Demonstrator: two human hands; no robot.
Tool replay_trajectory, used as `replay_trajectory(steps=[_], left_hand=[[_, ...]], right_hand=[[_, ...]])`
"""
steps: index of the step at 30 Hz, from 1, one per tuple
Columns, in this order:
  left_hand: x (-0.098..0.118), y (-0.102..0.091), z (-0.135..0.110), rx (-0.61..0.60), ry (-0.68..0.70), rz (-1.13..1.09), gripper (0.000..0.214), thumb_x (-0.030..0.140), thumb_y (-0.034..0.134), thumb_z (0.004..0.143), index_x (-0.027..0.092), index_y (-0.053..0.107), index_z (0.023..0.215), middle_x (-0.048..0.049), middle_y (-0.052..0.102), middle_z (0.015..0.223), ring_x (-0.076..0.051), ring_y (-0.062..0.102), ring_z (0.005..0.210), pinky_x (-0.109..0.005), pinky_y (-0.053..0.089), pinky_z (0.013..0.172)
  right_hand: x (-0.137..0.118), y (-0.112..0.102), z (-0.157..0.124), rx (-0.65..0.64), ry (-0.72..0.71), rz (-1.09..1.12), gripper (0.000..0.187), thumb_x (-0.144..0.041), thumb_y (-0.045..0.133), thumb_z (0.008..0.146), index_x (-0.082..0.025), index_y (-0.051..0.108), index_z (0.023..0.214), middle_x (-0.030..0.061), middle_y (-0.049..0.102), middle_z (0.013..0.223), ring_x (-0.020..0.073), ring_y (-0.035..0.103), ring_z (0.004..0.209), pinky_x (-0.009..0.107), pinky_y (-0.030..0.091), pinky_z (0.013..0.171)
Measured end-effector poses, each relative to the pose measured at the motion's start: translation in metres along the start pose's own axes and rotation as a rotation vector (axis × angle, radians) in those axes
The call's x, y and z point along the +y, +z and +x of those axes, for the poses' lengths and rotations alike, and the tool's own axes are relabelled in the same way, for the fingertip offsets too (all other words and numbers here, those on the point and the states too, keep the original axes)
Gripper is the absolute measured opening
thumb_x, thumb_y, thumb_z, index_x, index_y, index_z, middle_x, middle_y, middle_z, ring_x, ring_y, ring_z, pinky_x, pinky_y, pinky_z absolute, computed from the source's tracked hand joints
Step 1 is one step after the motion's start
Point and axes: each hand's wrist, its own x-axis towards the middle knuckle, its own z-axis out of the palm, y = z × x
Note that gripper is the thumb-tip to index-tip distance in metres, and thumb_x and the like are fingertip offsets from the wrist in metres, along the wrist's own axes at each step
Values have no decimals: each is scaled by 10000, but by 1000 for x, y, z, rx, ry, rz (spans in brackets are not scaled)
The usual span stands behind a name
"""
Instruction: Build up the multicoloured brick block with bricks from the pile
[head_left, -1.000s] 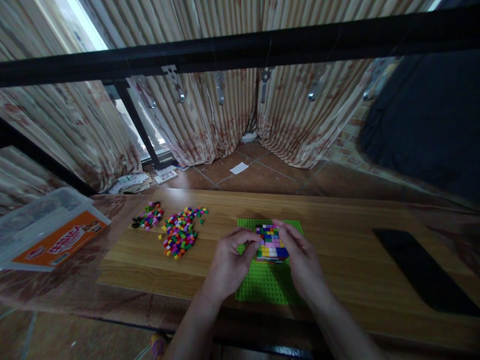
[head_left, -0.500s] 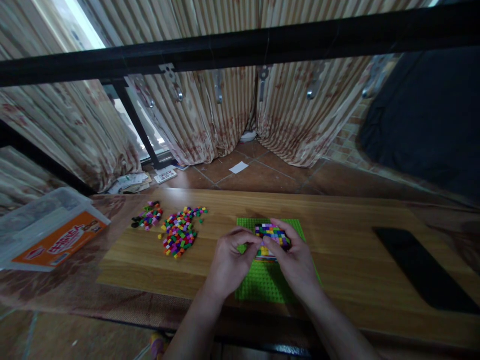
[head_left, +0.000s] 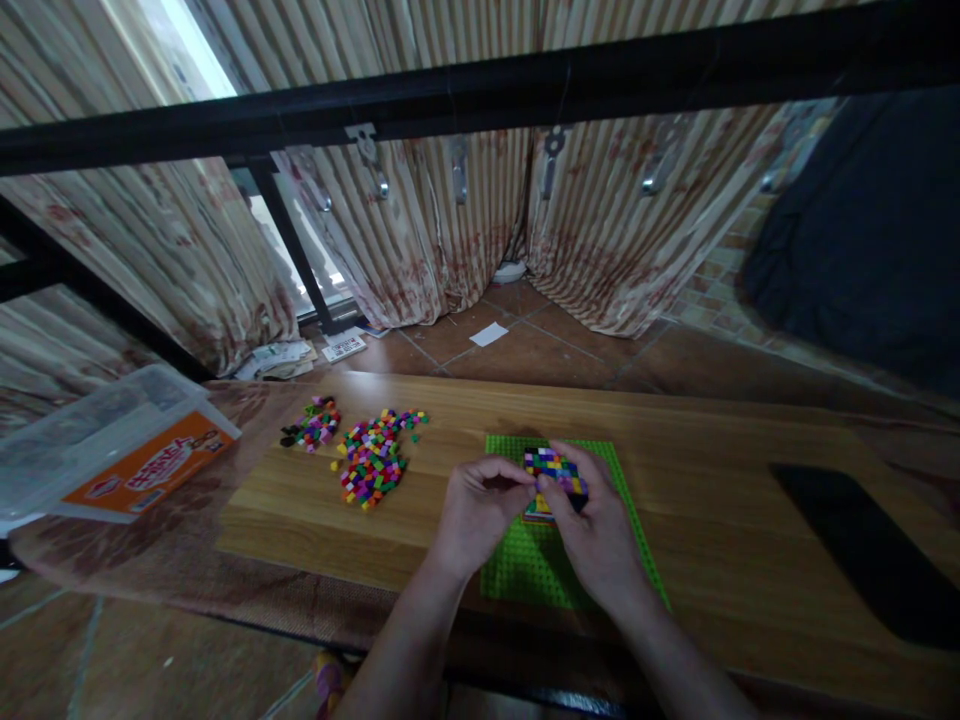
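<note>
A block of many-coloured toy bricks (head_left: pixel 553 468) stands on a green studded baseplate (head_left: pixel 517 570). My right hand (head_left: pixel 592 520) curls around the block's right side, its thumb on the near top edge and its fingers along the far side. From the left, my left hand (head_left: pixel 484 505) reaches in with thumb and forefinger pinched together at the block's left edge, close to my right thumb. Whatever is in that pinch is too small and hidden to make out.
Loose coloured bricks (head_left: pixel 373 455) lie in a heap left of the baseplate, with a smaller heap (head_left: pixel 315 425) beyond. A clear plastic box (head_left: pixel 150 450) with an orange label stands far left. On the right of the wooden board (head_left: pixel 705 520) lies a flat black object (head_left: pixel 862 550).
The whole view has shifted, so the board and hands sit slightly further right. Both hands stay at the brick block, with little change in their grip.
</note>
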Motion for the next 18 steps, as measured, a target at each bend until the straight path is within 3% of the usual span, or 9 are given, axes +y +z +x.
replay_trajectory(steps=[5,10,15,18], left_hand=[[-2,4,1,70,-83,-110,90,144,790,571,155,720,626,17,680,618,-93,573,592,-211,463,620],[-4,5,-1,58,-55,-72,88,196,782,597,165,708,632,6,680,634,-117,579,603,-247,480,629],[5,-6,-3,-2,-33,3,107,252,791,641,178,725,682,-13,688,661,-147,595,622,-280,496,633],[13,-23,1,62,-6,29,87,247,763,679,170,736,707,-5,689,673,-134,597,661,-259,490,670]], right_hand=[[-1,2,0,1,-32,-31,363,-385,547,872,-224,607,1192,107,594,1213,257,548,1151,467,409,1032],[2,1,-1,7,14,25,358,-427,566,866,-240,637,1163,97,602,1237,262,541,1185,478,386,1059],[3,-8,4,37,292,269,446,-554,523,870,-259,665,1172,76,659,1255,270,602,1149,451,452,1002],[5,-14,8,109,356,334,456,-570,517,872,-268,674,1176,62,647,1305,261,576,1212,415,439,1024]])
